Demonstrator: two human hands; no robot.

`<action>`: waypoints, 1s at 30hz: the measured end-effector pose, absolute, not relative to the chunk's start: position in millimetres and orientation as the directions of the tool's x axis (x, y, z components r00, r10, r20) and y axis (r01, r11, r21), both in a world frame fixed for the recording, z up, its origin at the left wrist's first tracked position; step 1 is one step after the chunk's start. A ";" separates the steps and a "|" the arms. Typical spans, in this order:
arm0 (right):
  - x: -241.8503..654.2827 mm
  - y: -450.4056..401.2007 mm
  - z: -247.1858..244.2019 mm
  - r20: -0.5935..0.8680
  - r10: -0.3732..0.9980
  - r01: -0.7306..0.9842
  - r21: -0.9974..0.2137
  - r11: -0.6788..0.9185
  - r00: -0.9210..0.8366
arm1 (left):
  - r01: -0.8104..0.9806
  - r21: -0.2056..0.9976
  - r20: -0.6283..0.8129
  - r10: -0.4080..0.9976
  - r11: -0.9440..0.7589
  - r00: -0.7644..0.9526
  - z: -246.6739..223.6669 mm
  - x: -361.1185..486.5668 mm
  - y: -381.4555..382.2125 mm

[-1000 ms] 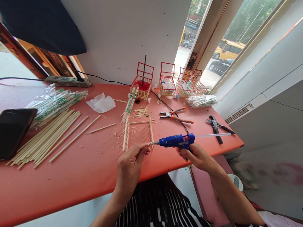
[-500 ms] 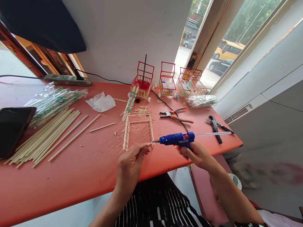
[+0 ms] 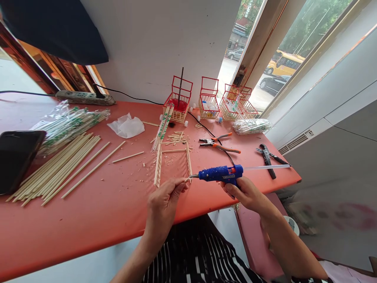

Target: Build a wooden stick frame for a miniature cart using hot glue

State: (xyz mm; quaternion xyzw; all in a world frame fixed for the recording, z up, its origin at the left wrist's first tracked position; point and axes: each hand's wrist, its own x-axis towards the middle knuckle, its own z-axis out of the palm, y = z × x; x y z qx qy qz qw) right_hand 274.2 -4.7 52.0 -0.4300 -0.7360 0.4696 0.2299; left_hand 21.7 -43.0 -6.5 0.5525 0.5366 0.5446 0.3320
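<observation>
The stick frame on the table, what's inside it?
Between the sides of the stick frame you can see the red table and wood crumbs. The left hand covers part of the near end, so that bit stays hidden.

A pale wall (image 3: pixel 159 43) with small dark specks stands behind the red surface (image 3: pixel 97 232). At right, a brownish post (image 3: pixel 255 51) divides two windows, bright with daylight; outside are trees (image 3: pixel 318 23), a yellow bus (image 3: pixel 290 61) and a dark car (image 3: pixel 273 83). Dark cloth (image 3: pixel 55 31) hangs upper left.
</observation>
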 end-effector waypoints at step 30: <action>262.8 -10.7 69.9 0.058 0.875 0.545 -0.762 0.350 -0.481 | -0.147 0.987 0.061 0.998 -0.064 -0.028 -20.6 23.9 -41.0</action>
